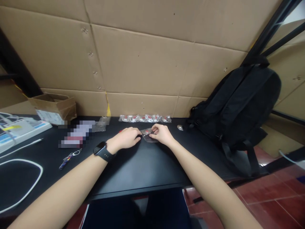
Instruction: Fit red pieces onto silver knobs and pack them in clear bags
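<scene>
In the head view, our bare forearms (205, 171) come nearest the camera, reaching in from 7 and 5 o'clock over the black tabletop (143, 171); a black wristwatch (101, 151) circles our left wrist. Between our hands, on the tabletop, lies the small clear plastic bag (150, 139) with a round silver piece marked red (145, 131) showing at it. Our right hand (163, 135) pinches the bag's right side between thumb and fingers. Our left hand (126, 139) is loosely curled, fingertips at the bag's left edge; we cannot tell whether they grip it.

Taking the bag as the clock's centre, we see a row of clear-wrapped round silver pieces with red marks (145, 118) at 12, an unwrapped round silver piece (180, 127) near 3, and a black fabric backpack (245, 92) at 2. A metal keyring with a colourful charm (69, 159) sits between 8 and 9, a white cable (40, 178) at 8, and an open brown cardboard box (68, 108) between 9 and 10.
</scene>
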A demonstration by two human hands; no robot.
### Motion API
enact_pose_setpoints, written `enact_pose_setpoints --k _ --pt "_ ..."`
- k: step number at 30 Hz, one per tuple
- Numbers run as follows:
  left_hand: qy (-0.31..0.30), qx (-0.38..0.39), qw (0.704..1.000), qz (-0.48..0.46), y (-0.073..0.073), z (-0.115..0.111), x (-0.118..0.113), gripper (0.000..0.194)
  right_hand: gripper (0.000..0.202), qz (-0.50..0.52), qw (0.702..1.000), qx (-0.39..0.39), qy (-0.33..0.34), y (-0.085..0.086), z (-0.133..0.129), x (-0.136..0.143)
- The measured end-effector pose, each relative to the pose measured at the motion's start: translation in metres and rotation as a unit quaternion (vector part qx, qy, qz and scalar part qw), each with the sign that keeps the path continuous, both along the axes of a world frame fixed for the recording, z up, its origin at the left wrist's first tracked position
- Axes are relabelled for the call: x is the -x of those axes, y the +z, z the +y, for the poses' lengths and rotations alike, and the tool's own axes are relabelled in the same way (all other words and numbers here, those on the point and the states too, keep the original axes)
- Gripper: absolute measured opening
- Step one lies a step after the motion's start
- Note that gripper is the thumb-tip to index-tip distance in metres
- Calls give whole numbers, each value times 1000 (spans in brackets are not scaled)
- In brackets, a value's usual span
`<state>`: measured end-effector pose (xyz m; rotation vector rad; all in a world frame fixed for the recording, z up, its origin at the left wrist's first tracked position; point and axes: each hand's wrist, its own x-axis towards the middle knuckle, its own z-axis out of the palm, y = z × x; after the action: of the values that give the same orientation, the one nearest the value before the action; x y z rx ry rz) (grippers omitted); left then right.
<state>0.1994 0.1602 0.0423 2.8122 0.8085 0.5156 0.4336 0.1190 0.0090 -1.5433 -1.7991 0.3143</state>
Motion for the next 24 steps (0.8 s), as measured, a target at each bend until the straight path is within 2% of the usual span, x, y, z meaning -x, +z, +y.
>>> enact_pose_setpoints --k 4,11,16,20,22,24 --pt "6 -8 998 59 -12 4 -2 33 25 6 1000 9 7 1 0 -1" --pt "4 -28 998 61 -20 1 -6 41 23 -16 1000 2 14 2 -1 1" --pt "31 -64 995 72 -11 -3 -4 36 30 -34 998 14 60 17 -7 -9" --pt "40 -98 994 41 -4 -9 -5 35 20 -39 992 0 124 30 -13 -30" --pt "26 -101 994 24 -4 -10 -9 32 22 -53 989 -5 136 30 -12 -39" --pt "20 -102 994 16 -6 -11 -13 25 35 -58 987 0 148 27 -11 -41"
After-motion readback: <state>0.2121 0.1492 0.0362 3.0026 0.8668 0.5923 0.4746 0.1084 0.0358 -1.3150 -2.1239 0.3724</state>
